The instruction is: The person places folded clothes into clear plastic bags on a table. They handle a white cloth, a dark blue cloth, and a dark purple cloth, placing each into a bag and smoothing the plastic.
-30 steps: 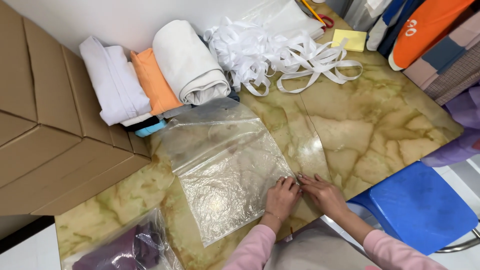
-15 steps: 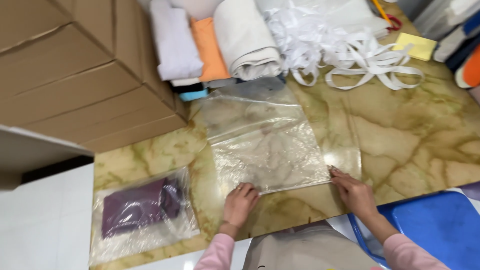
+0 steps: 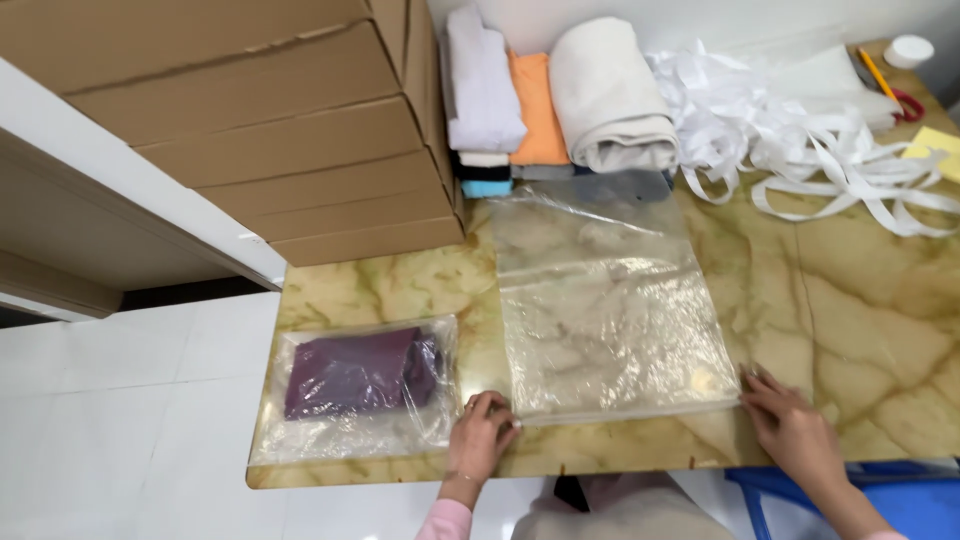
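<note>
**Two hands pin the near edge of an empty clear bag**

Our left hand (image 3: 482,432) presses fingertips down on the near left corner of a clear plastic bag (image 3: 610,325), while our right hand (image 3: 790,425) does the same at the near right corner. Neither hand is closed around anything; the fingers lie flat, together, bearing on the film. The bag rests flat on the marbled yellow tabletop (image 3: 860,300), near its front edge, and we see nothing inside it. Its long axis runs away from us, from the pinned near edge toward the folded cloth at the back, tilted slightly to the left at the far end, where the film looks looser and rumpled.

By our judgement the work stands early for this bag: it is spread and held, not yet filled. Just left of our left hand lies a second clear bag holding a folded purple cloth (image 3: 360,372), which looks packed already.

Beyond, rolled and folded cloths (image 3: 560,95) in white, orange and cream line the back of the tabletop, beside a tangle of white ribbon (image 3: 810,140). Stacked cardboard boxes (image 3: 260,120) stand at the left, and a blue thing (image 3: 900,500) shows below the tabletop's edge at right.
</note>
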